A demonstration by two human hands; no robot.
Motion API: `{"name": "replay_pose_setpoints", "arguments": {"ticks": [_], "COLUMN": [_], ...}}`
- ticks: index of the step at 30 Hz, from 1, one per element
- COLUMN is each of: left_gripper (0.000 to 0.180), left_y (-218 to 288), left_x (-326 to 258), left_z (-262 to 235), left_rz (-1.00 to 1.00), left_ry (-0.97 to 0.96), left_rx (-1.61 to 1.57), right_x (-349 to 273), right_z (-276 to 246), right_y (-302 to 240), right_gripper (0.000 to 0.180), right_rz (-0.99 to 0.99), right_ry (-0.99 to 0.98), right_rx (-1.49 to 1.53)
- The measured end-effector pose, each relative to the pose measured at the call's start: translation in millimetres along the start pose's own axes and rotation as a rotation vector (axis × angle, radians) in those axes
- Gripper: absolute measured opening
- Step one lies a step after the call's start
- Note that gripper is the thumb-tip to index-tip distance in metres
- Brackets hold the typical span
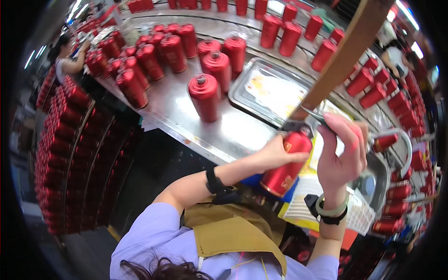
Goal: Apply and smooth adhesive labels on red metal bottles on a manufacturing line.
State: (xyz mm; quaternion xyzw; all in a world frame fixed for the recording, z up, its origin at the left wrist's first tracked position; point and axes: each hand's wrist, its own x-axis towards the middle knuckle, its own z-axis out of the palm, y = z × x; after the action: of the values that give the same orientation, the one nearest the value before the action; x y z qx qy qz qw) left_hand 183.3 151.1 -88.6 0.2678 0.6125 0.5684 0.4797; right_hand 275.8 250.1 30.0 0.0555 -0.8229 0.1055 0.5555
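My left hand (274,155) is wrapped round a glossy red bottle (280,178) with small gold markings, held tilted in front of my apron. My thumb lies across its upper side. Over the bottle's neck, my right hand (343,151) is closed on a thin, pointed metal tool that looks like a pair of tweezers (314,115). Its tip points up and left, apart from the bottle. Beyond the bottle, a metal tray (239,91) holds a white sheet with orange-yellow patches. Label sheets (305,198) lie below and between my hands.
Several red bottles (204,97) stand on the metal table (163,119) to the left. A wooden post (343,56) rises close beyond my right hand. Bottles line the conveyor (224,21) behind. Stacked bottles (65,158) fill the far left. A co-worker (67,60) is at the upper left.
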Motion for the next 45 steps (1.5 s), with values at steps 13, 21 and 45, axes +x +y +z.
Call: {"name": "replay_pose_setpoints", "arguments": {"ticks": [13, 21, 45], "left_gripper": [0.072, 0.09, 0.058], "left_y": [86, 2, -15], "left_x": [-110, -11, -49], "left_z": [-267, -395, -59], "left_rz": [0.89, 0.709, 0.217], "left_ry": [1.102, 1.6, -0.034], "left_rx": [0.246, 0.661, -0.4], "right_x": [-93, -110, -109], "right_z": [-78, -79, -21], "right_y": [31, 15, -43], "right_gripper": [0.022, 0.019, 0.069], "right_rz": [0.617, 0.874, 1.008], "right_ry": [-0.173, -0.111, -0.441], "right_rx": [-0.247, -0.186, 0.4]}}
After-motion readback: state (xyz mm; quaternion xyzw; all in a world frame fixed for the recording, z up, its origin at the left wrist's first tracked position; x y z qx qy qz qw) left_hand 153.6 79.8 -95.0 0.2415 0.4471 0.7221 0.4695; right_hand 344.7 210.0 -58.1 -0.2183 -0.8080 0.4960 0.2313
